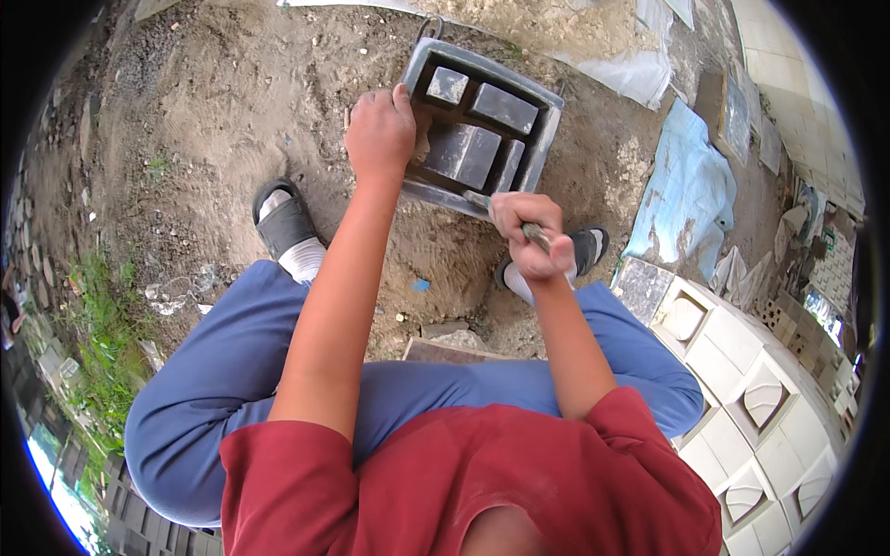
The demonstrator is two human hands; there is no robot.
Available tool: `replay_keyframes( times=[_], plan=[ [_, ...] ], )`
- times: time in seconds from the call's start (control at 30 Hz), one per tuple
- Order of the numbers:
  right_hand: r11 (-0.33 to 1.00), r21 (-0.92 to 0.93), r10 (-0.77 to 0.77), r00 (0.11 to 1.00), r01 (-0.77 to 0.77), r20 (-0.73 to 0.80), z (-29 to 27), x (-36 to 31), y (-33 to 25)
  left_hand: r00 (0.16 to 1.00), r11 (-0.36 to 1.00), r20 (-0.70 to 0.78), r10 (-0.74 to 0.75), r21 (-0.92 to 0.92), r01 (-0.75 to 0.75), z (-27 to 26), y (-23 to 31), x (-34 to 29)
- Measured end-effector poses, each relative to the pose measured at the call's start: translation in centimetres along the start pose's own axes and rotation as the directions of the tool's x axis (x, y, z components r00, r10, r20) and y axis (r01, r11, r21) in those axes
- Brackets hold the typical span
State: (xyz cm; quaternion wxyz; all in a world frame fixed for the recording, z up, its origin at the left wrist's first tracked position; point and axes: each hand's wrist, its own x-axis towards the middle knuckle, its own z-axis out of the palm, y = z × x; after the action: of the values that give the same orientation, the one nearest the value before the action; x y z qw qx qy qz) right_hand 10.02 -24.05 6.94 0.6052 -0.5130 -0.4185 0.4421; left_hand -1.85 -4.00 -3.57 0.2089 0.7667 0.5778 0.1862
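A dark grey metal block mould (549,139) lies tilted on the dirt in front of me. Several raised rectangular blocks stand inside its frame, with gaps between them. My left hand (380,130) is closed at the mould's left side, gripping its rim; the fingertips are partly hidden. My right hand (530,227) is closed around the handle of a small hand tool (536,237), at the mould's near right corner. The tool's narrow grey tip reaches the near rim; its exact kind cannot be made out.
A light blue sheet (684,181) lies on the ground to the right. Pale moulded blocks (728,338) are stacked at the lower right. A board (436,350) lies close in front of my lap, and grass (107,334) grows at the left. My sandalled feet flank the mould's near side.
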Motion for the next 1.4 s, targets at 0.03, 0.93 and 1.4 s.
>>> replay_keyframes(
  times=[0.03,0.93,1.4],
  plan=[
    [0.998,-0.057,-0.039,0.999,0.037,-0.036,-1.1,-0.2,2.7,1.0,1.0,0.013,0.002,0.009,-0.002,0.2,0.7,-0.3],
    [0.966,-0.254,-0.093,0.972,0.036,-0.216,2.3,1.8,1.8,0.974,0.962,0.207,-0.097,-0.23,0.145,-0.2,-1.3,0.5],
    [0.965,-0.214,-0.176,0.979,0.15,-0.108,5.5,4.0,4.6,0.943,0.915,0.304,-0.135,-0.327,0.236,-0.9,-0.6,0.7]
  ],
)
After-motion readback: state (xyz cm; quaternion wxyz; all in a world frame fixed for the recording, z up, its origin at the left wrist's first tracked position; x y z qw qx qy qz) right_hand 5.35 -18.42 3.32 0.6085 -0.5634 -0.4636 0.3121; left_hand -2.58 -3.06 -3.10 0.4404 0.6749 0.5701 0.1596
